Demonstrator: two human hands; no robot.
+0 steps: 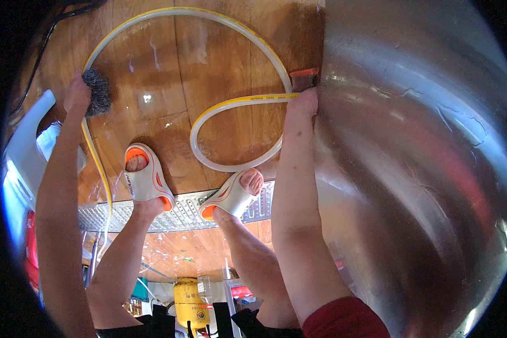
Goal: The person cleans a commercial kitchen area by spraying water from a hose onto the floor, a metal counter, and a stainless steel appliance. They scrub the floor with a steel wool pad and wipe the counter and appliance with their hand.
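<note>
The left hand is gripping a grey scouring pad over the wooden floor. A yellow-striped hose is looping rightward to the right hand, whose grip I cannot tell, beside shiny metal.

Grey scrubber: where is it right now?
In the head view, the scrubber is at the upper left, at the fingers of the left hand, beside the hose.
</note>
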